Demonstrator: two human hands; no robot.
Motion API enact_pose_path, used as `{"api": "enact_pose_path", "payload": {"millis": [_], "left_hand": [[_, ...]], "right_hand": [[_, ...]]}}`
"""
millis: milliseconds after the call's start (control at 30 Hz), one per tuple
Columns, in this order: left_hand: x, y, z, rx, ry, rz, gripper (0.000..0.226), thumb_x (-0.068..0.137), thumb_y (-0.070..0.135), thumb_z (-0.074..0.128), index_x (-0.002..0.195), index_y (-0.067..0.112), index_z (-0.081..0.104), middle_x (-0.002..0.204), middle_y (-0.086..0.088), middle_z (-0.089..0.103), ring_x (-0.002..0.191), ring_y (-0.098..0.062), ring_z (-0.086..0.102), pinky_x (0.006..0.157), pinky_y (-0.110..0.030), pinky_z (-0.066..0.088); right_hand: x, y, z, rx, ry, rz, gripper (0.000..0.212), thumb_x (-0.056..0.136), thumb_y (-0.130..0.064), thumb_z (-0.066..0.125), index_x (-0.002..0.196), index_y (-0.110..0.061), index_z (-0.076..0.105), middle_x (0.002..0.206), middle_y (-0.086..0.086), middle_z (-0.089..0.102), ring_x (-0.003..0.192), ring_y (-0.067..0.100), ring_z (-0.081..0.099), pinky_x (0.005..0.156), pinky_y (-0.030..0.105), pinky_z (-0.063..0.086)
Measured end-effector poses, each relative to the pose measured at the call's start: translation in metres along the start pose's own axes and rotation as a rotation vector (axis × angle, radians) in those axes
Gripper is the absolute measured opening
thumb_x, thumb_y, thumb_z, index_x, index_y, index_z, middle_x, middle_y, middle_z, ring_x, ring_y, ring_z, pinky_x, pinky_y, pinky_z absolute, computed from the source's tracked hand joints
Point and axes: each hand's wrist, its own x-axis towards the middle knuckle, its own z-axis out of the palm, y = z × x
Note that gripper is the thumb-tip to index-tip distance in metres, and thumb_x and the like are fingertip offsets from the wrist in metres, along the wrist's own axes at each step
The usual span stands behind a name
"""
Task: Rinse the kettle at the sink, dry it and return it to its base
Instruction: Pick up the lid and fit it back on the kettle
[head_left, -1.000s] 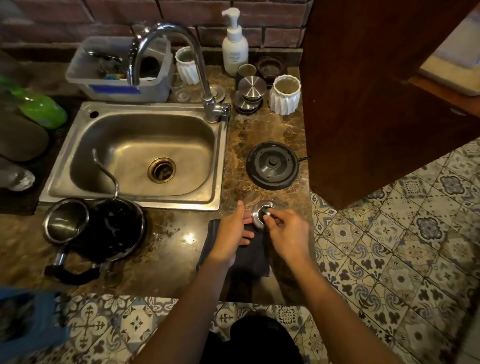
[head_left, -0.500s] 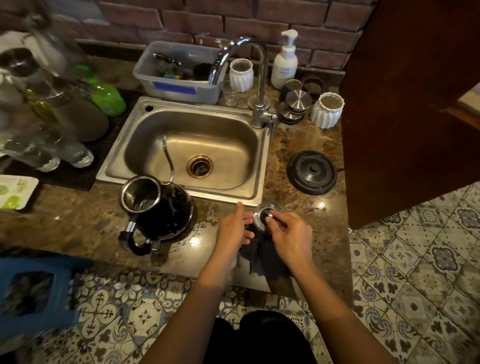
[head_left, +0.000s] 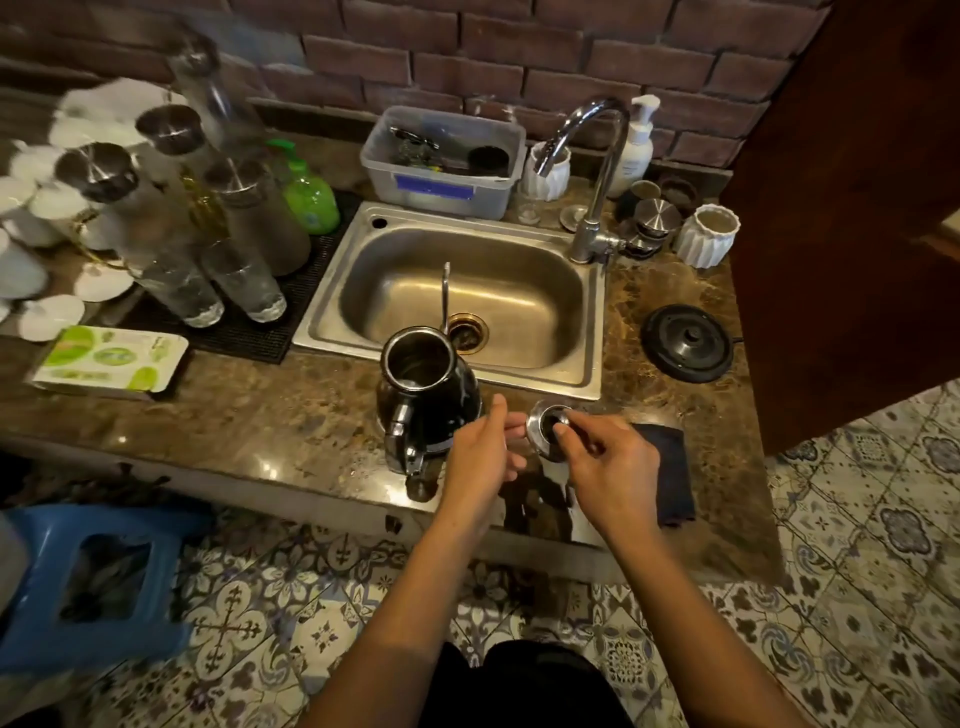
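A black gooseneck kettle (head_left: 426, 395) stands lidless on the stone counter in front of the steel sink (head_left: 467, 306), its thin spout rising over the basin. Its round black base (head_left: 688, 343) sits right of the sink. My right hand (head_left: 605, 462) pinches the knob of the shiny kettle lid (head_left: 540, 423), held just above the counter. My left hand (head_left: 480, 452) touches the lid's left edge with its fingertips, right beside the kettle's handle. A dark cloth (head_left: 667, 467) lies on the counter under and right of my right hand.
A curved tap (head_left: 592, 171) stands at the sink's back right. Behind it are a plastic tub (head_left: 441, 166), white cups, a soap pump and small metal tins. Tall glasses and steel tumblers crowd a black mat (head_left: 244, 332) on the left. A dark wooden cabinet (head_left: 841, 208) is to the right.
The camera has swung left, so the kettle now appears close beside my left hand. Both hands keep hold of the lid, lifted slightly off the cloth.
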Motion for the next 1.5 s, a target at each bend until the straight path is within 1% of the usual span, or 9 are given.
{"api": "enact_pose_path", "payload": {"millis": [233,333,533,700,900,1033,1100,1333,1500], "left_hand": [[-0.024,0.018,-0.046,-0.010,-0.025,0.094,0.044,0.104,0.050,0.043,0.100,0.023,0.077,0.091,-0.002,0.080,0.060,-0.011,0.063,0.056,-0.024,0.049],[-0.032,0.028,-0.058,-0.041,-0.027,0.129,0.042,0.105,0.049,0.044,0.096,0.025,0.077,0.091,0.007,0.080,0.058,-0.011,0.063,0.057,-0.026,0.050],[-0.037,0.041,-0.076,-0.041,0.000,0.196,0.045,0.104,0.052,0.042,0.106,0.024,0.077,0.100,0.004,0.080,0.064,-0.011,0.065,0.059,-0.023,0.053],[-0.028,0.052,-0.083,-0.067,0.045,0.223,0.044,0.103,0.053,0.044,0.103,0.025,0.078,0.097,0.003,0.080,0.059,-0.008,0.064,0.054,-0.017,0.052],[-0.012,0.061,-0.087,-0.053,0.131,0.238,0.044,0.102,0.055,0.044,0.092,0.031,0.079,0.091,0.002,0.081,0.062,-0.011,0.064,0.060,-0.024,0.052],[-0.003,0.067,-0.088,-0.033,0.189,0.237,0.042,0.102,0.056,0.043,0.089,0.039,0.079,0.092,0.007,0.081,0.061,-0.008,0.064,0.061,-0.024,0.051],[0.001,0.070,-0.090,-0.041,0.207,0.230,0.044,0.102,0.055,0.044,0.092,0.032,0.080,0.093,0.007,0.081,0.061,-0.009,0.064,0.061,-0.024,0.051],[0.014,0.076,-0.105,0.023,0.240,0.207,0.030,0.101,0.045,0.054,0.097,0.027,0.078,0.091,0.009,0.079,0.059,-0.007,0.063,0.054,-0.018,0.050],[0.029,0.077,-0.120,0.114,0.218,0.204,0.026,0.100,0.039,0.058,0.090,0.025,0.078,0.084,0.007,0.077,0.059,-0.006,0.061,0.062,-0.025,0.050]], "right_hand": [[-0.025,-0.047,0.009,0.038,0.065,-0.053,0.022,0.089,-0.020,0.078,0.111,-0.018,0.080,0.093,-0.006,0.073,0.077,-0.002,0.061,0.077,-0.003,0.039],[-0.028,-0.063,0.011,0.066,0.076,-0.079,0.023,0.089,-0.019,0.078,0.112,-0.020,0.080,0.088,-0.013,0.067,0.078,-0.009,0.059,0.075,-0.003,0.039],[-0.019,-0.083,0.015,0.110,0.040,-0.129,0.024,0.091,-0.023,0.076,0.114,-0.025,0.078,0.091,-0.014,0.066,0.081,-0.002,0.061,0.074,0.007,0.045],[0.000,-0.090,0.024,0.134,-0.006,-0.155,0.023,0.091,-0.023,0.076,0.113,-0.021,0.079,0.095,-0.006,0.073,0.083,0.008,0.065,0.076,0.027,0.055],[0.029,-0.094,0.037,0.163,-0.098,-0.184,0.024,0.091,-0.024,0.076,0.114,-0.023,0.078,0.090,-0.012,0.066,0.081,-0.003,0.060,0.071,0.011,0.045],[0.046,-0.098,0.043,0.178,-0.152,-0.219,0.022,0.090,-0.023,0.076,0.113,-0.022,0.079,0.094,-0.003,0.074,0.083,0.010,0.065,0.076,0.025,0.054],[0.053,-0.101,0.046,0.179,-0.185,-0.235,0.022,0.092,-0.023,0.075,0.113,-0.022,0.079,0.097,-0.001,0.076,0.086,0.012,0.065,0.078,0.031,0.055],[0.068,-0.110,0.067,0.138,-0.235,-0.239,0.020,0.092,-0.026,0.074,0.110,-0.024,0.081,0.091,-0.002,0.075,0.083,0.013,0.065,0.077,0.036,0.056],[0.073,-0.117,0.084,0.079,-0.262,-0.223,0.022,0.093,-0.027,0.073,0.114,-0.022,0.079,0.098,0.000,0.076,0.089,0.014,0.065,0.082,0.035,0.055]]}}
